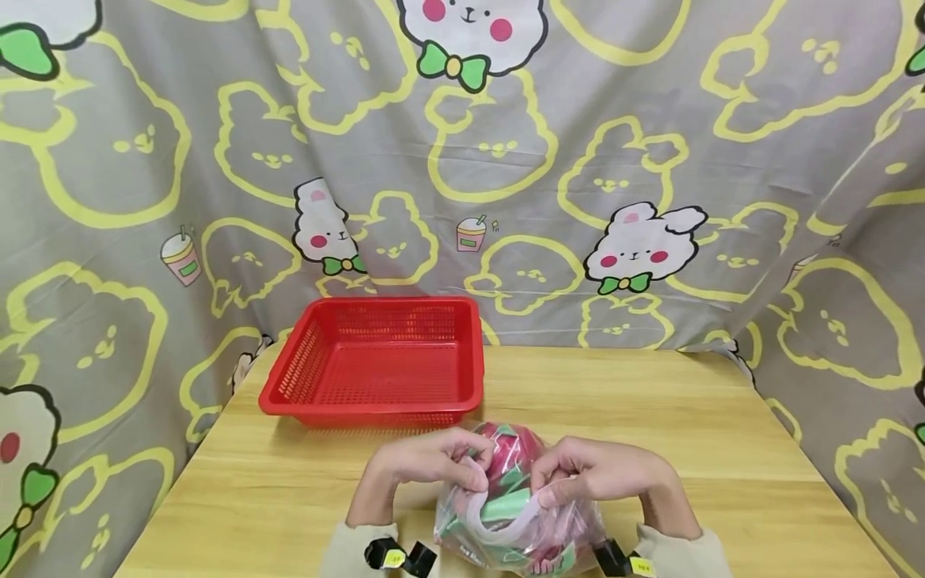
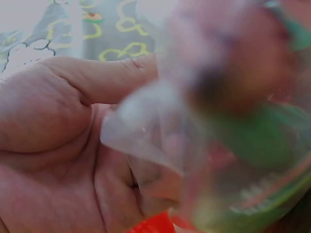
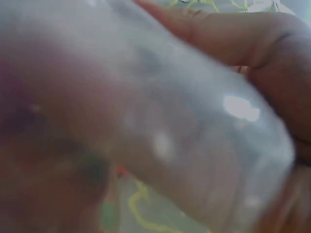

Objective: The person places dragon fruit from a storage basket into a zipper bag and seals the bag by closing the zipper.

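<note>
A clear plastic bag [image 1: 470,552] with a pale, whitish rim stands at the table's near side, in the head view. Inside show pink-red contents [image 1: 515,449] with green pointed tips and a light green piece [image 1: 507,506]; their kind is unclear. My left hand [image 1: 437,459] pinches the rim on the left between thumb and fingers. On the opposite side, my right hand [image 1: 607,470] pinches the rim too, and the mouth gapes between them. Blurred clear plastic [image 3: 194,116] fills much of the right wrist view. In the left wrist view, the bag's edge [image 2: 141,126] lies against the palm.
A red perforated plastic basket [image 1: 372,411] sits on the wooden table [image 1: 614,393], behind and left of the bag. Nothing shows inside it. A grey patterned curtain [image 1: 448,177] hangs round the table's back and sides.
</note>
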Demonstrator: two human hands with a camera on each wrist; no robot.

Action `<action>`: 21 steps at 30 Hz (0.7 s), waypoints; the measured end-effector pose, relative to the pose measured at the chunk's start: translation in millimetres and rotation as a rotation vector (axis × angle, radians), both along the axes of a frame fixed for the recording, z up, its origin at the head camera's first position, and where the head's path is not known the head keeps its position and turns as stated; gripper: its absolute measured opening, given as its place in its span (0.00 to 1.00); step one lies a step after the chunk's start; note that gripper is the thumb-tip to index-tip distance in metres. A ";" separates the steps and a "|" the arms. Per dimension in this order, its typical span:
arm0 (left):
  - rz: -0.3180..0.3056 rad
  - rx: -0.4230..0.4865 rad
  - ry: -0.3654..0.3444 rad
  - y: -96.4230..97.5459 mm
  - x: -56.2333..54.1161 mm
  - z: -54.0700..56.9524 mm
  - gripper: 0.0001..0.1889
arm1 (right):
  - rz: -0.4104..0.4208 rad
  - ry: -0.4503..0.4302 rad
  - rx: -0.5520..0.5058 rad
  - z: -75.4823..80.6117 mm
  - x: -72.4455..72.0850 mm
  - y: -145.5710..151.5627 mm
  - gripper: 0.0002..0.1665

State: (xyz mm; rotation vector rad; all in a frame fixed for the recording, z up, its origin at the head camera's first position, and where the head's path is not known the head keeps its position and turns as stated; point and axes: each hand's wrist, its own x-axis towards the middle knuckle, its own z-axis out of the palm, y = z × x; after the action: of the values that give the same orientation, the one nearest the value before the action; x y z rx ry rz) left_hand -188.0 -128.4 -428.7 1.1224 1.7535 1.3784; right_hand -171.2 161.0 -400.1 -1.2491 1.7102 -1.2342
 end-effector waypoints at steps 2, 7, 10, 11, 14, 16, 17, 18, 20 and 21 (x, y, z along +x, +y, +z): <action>-0.031 -0.020 0.015 0.1 -0.2 -0.7 0.13 | -0.014 0.043 0.016 2.5 4.3 -3.1 0.09; -0.037 -0.103 0.082 2.7 -3.2 -8.2 0.14 | -0.095 0.114 0.079 7.6 13.2 -11.1 0.10; 0.030 -0.134 0.122 8.5 -4.7 -13.1 0.15 | -0.179 0.136 0.128 9.0 16.2 -11.2 0.10; 0.058 -0.139 0.128 10.6 -4.7 -14.4 0.15 | -0.209 0.140 0.147 9.2 16.8 -10.6 0.09; 0.147 -0.156 0.128 18.0 -2.6 -16.2 0.17 | -0.306 0.182 0.216 11.2 18.2 -6.6 0.07; 0.229 -0.194 0.163 24.3 0.6 -16.3 0.18 | -0.355 0.210 0.257 12.2 19.2 -5.2 0.06; 0.277 -0.218 0.191 28.4 2.6 -16.3 0.18 | -0.375 0.233 0.272 12.5 19.5 -5.4 0.06; 0.330 -0.240 0.227 32.8 4.4 -17.0 0.18 | -0.398 0.282 0.286 12.7 19.6 -6.0 0.07; 0.436 -0.277 0.304 41.6 7.0 -18.6 0.18 | -0.440 0.361 0.302 11.5 17.9 -6.8 0.09; 0.491 -0.294 0.343 45.6 8.3 -19.6 0.18 | -0.465 0.395 0.310 10.4 16.6 -6.5 0.11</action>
State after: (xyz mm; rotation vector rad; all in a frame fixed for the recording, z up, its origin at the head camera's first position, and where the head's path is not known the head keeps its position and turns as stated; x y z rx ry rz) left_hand -179.7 -82.9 -448.3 0.8310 2.5116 1.1773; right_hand -154.6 154.5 -389.7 -0.9807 2.4771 -0.9464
